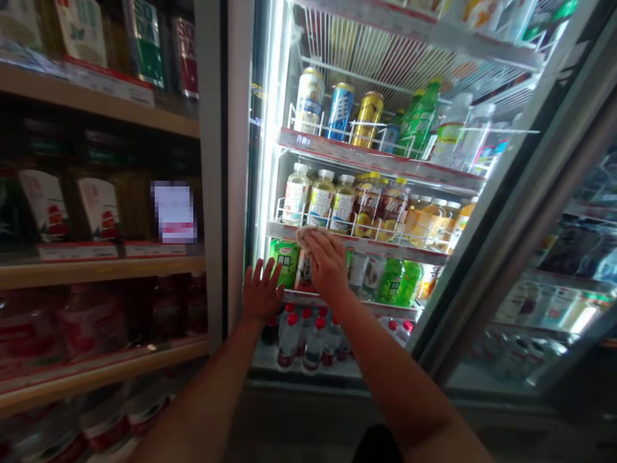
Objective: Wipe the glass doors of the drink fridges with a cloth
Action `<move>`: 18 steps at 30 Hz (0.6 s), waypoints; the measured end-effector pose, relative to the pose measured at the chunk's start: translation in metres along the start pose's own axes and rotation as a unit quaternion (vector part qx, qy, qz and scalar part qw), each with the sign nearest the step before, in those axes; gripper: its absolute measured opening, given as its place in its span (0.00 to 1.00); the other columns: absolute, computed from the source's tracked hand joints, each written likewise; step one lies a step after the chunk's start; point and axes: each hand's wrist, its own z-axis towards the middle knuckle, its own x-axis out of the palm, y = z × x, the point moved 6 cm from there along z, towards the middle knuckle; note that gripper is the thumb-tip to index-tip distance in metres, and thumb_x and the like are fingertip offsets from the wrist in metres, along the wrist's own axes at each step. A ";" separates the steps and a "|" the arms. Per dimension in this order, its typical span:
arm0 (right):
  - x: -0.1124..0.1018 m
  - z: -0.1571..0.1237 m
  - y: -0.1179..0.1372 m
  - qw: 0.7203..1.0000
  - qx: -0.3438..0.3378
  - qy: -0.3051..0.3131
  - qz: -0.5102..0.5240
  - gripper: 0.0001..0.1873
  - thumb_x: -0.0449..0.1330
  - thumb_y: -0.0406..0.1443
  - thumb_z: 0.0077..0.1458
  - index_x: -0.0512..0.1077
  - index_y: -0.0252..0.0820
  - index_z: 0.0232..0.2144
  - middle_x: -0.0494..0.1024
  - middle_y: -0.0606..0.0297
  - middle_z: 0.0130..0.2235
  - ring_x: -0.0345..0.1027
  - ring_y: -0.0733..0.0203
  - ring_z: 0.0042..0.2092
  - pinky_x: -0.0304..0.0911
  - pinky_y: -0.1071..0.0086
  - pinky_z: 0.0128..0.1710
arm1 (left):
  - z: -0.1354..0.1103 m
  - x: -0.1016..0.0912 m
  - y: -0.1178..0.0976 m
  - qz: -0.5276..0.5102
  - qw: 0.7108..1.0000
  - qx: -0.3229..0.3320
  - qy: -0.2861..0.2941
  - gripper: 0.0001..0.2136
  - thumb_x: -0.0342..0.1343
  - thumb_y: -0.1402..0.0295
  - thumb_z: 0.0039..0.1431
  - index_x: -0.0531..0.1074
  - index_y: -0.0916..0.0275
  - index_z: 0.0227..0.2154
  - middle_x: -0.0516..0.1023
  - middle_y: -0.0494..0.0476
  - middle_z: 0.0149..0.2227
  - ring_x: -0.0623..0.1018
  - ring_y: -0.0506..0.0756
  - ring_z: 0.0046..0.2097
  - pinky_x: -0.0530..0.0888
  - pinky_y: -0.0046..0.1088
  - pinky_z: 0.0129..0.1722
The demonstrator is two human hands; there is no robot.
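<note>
My right hand (328,260) presses a pale, crumpled cloth (304,236) against the front strip of a fridge shelf (376,247), its fingers closed over the cloth. Just above that strip stand tea bottles (321,196) with white caps, behind a low wire guard. Fingers apart, my left hand (263,289) is at the fridge's left edge, beside a green carton (284,260) on the shelf below. Nothing is in the left hand. Whether its palm touches the frame I cannot tell. Part of a red-and-white pack (304,270) shows behind my right hand.
Upper shelf: cans (341,110) and green bottles (424,116). Red-capped water bottles (315,344) stand at the fridge bottom. To the left, a wooden rack (101,273) holds jugs and bottles. A metal door frame (520,193) slants along the right side.
</note>
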 end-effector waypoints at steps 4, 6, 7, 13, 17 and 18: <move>-0.007 -0.011 -0.009 0.999 -0.028 0.027 -0.009 0.20 0.56 0.30 0.63 0.74 0.45 0.56 0.77 0.64 0.56 0.66 0.58 0.60 0.64 0.61 0.63 | -0.002 0.001 0.001 0.001 1.000 0.001 0.005 0.34 0.49 0.65 0.67 0.42 0.56 0.72 0.57 0.60 0.70 0.44 0.60 0.74 0.47 0.47 0.72; -0.019 -0.008 -0.024 1.000 0.007 -0.006 -0.016 0.21 0.55 0.29 0.64 0.73 0.46 0.56 0.77 0.64 0.56 0.66 0.58 0.60 0.64 0.59 0.63 | -0.003 0.003 0.002 0.002 1.000 -0.003 0.010 0.33 0.49 0.65 0.67 0.43 0.56 0.72 0.57 0.61 0.70 0.44 0.60 0.74 0.48 0.49 0.72; -0.026 -0.009 -0.032 0.999 0.022 -0.026 -0.017 0.21 0.54 0.29 0.64 0.73 0.46 0.57 0.77 0.63 0.56 0.66 0.59 0.61 0.63 0.58 0.63 | -0.003 0.004 0.003 0.003 1.000 -0.004 0.012 0.33 0.49 0.65 0.67 0.43 0.56 0.72 0.57 0.61 0.70 0.44 0.61 0.74 0.48 0.49 0.72; -0.046 -0.041 -0.044 0.999 -0.004 -0.030 -0.041 0.21 0.56 0.28 0.63 0.73 0.44 0.57 0.78 0.62 0.55 0.68 0.57 0.59 0.66 0.59 0.60 | -0.002 0.005 0.003 -0.007 1.000 -0.004 0.010 0.33 0.49 0.65 0.67 0.43 0.56 0.72 0.55 0.60 0.71 0.44 0.60 0.74 0.47 0.49 0.72; -0.057 -0.034 -0.055 0.999 -0.004 -0.025 -0.045 0.18 0.57 0.29 0.63 0.75 0.44 0.54 0.79 0.63 0.53 0.69 0.58 0.57 0.67 0.60 0.60 | -0.003 0.006 0.004 -0.014 1.000 -0.014 0.020 0.34 0.50 0.66 0.67 0.44 0.55 0.71 0.55 0.60 0.71 0.45 0.61 0.74 0.47 0.50 0.72; -0.063 -0.029 -0.060 0.998 0.008 -0.047 -0.046 0.18 0.57 0.29 0.63 0.75 0.44 0.54 0.79 0.63 0.53 0.69 0.58 0.58 0.67 0.59 0.60 | -0.004 0.007 0.005 -0.013 0.999 -0.017 0.024 0.33 0.50 0.66 0.67 0.44 0.55 0.71 0.55 0.60 0.70 0.45 0.61 0.74 0.47 0.51 0.72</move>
